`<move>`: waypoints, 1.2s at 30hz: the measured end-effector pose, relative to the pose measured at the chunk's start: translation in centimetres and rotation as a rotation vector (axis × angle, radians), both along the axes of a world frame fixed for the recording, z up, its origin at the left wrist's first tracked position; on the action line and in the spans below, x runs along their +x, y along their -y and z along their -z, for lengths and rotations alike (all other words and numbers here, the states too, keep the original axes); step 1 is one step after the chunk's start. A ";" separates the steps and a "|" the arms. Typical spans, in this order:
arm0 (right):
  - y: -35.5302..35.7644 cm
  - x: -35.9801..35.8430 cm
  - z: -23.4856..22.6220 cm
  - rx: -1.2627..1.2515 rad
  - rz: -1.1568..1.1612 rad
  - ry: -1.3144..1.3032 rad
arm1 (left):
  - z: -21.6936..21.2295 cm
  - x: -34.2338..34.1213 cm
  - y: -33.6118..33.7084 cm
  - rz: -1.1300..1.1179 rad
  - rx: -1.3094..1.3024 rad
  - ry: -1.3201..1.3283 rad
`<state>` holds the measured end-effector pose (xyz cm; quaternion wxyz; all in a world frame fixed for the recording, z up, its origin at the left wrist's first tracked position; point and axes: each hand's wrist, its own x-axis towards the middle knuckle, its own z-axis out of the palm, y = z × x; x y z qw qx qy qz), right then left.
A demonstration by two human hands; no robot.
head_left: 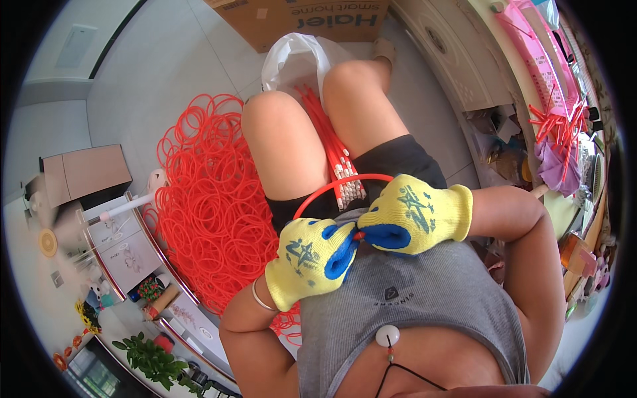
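Both my hands wear yellow gloves with blue palms. My left hand (312, 260) and my right hand (415, 213) meet in front of my belly, each gripping one end of a red plastic tube (335, 186) bent into a loop over my lap. The two ends come together between my fingertips. A bundle of straight red tubes with white tips (338, 156) lies between my thighs, reaching into a white plastic bag (292, 60).
A big heap of finished red rings (209, 205) covers the floor on my left. A cardboard box (298, 16) stands beyond the bag. A white cabinet (458, 60) and a cluttered shelf with pink trays and red tubes (554, 126) are on my right. Boxes (126, 249) and a potted plant (152, 358) are lower left.
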<state>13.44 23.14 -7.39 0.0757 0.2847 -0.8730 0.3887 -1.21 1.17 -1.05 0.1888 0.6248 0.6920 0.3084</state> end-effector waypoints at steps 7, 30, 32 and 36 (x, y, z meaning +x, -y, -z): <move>-3.0 -6.7 -5.8 -0.223 0.075 0.126 | -3.0 -1.3 4.0 -0.454 0.050 -0.162; -12.7 -9.3 -8.7 -1.400 0.451 -0.162 | 1.6 -2.1 4.2 -0.810 0.109 0.842; -20.1 -3.9 -12.4 -1.593 0.091 -0.139 | 1.7 -1.8 1.8 -0.634 0.155 1.011; -24.5 4.8 -16.0 -1.964 0.166 -0.296 | 5.9 -1.4 -2.3 -0.441 0.313 1.425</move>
